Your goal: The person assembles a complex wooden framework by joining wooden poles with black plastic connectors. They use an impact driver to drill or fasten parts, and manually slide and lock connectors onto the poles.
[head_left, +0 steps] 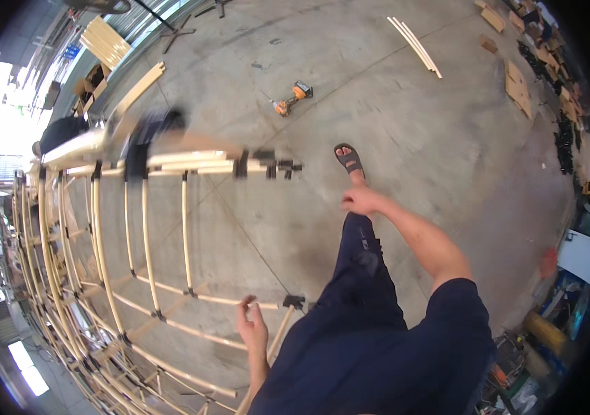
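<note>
My left hand (253, 330) is beside the large rack frame of cream pipes (185, 235), thumb and fingers apart and holding nothing. A black pipe joint (293, 301) sits at the frame's corner, just right of that hand. My right hand (362, 200) hangs above my forward knee, its fingers loosely bent and apart, with nothing visible in them. Beyond the frame, a blurred co-worker (160, 131) reaches an arm along several cream pipes (198, 164) with black joints (270, 166) at their ends.
A cordless drill (291, 99), orange and black, lies on the concrete floor (447, 159). Loose pipes (414, 47) lie farther off. Another person in dark clothing (63, 133) is at the far left. Cardboard pieces (517, 88) and clutter line the right side.
</note>
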`<state>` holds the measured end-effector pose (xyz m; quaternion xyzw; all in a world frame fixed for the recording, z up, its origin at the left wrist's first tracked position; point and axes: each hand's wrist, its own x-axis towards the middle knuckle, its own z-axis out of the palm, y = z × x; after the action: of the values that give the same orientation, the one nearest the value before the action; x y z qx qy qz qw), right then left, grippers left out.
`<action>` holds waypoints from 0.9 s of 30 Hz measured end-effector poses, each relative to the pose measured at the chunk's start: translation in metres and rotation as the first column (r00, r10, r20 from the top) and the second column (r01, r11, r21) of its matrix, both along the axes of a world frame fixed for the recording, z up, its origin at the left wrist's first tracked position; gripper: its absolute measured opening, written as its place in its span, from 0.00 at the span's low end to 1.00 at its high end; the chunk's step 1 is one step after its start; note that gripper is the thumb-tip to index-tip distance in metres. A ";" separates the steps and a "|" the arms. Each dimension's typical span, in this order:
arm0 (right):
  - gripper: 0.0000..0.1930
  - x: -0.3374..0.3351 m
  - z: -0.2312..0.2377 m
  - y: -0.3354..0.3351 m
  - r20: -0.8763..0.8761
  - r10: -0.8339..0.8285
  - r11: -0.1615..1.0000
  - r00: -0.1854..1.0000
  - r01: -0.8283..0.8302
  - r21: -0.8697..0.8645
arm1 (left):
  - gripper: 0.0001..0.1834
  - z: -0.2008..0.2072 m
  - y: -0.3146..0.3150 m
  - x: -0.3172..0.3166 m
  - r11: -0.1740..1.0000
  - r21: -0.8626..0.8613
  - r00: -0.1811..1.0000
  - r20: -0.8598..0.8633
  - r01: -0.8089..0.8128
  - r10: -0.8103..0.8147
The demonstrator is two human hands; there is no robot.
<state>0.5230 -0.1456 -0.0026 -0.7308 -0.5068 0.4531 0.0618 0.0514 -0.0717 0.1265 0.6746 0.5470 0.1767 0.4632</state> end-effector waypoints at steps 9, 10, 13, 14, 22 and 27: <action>0.15 0.167 -0.314 0.323 -0.006 -0.038 0.988 0.999 0.036 -0.152 | 0.28 0.049 0.155 0.245 0.824 0.501 0.954 0.016 -0.267 0.299; 0.13 0.193 -0.349 0.340 0.158 0.016 0.996 0.987 -0.029 0.080 | 0.21 0.038 0.159 0.249 0.757 0.466 0.869 0.056 -0.458 0.491; 0.12 0.265 -0.473 0.404 0.510 0.062 0.956 0.858 -0.197 0.215 | 0.20 0.030 0.160 0.270 0.767 0.558 0.807 -0.267 -0.316 0.527; 0.11 0.266 -0.485 0.443 0.531 0.114 0.958 0.840 -0.234 0.165 | 0.21 0.030 0.164 0.316 0.682 0.674 0.625 -0.408 -0.285 0.665; 0.24 0.339 -0.645 0.559 0.203 0.026 0.970 0.979 -0.074 0.232 | 0.33 0.038 0.208 0.356 0.679 0.512 0.504 -0.456 -0.526 0.733; 0.30 0.294 -0.644 0.493 0.306 0.096 0.939 0.947 -0.188 0.289 | 0.26 0.054 0.214 0.356 0.759 0.557 0.491 -0.583 -0.338 0.647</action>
<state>0.8174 0.3478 -0.6465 -0.7305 -0.6280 0.2591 0.0698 0.4078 0.1420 0.1808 0.5683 0.8154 0.1096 -0.0127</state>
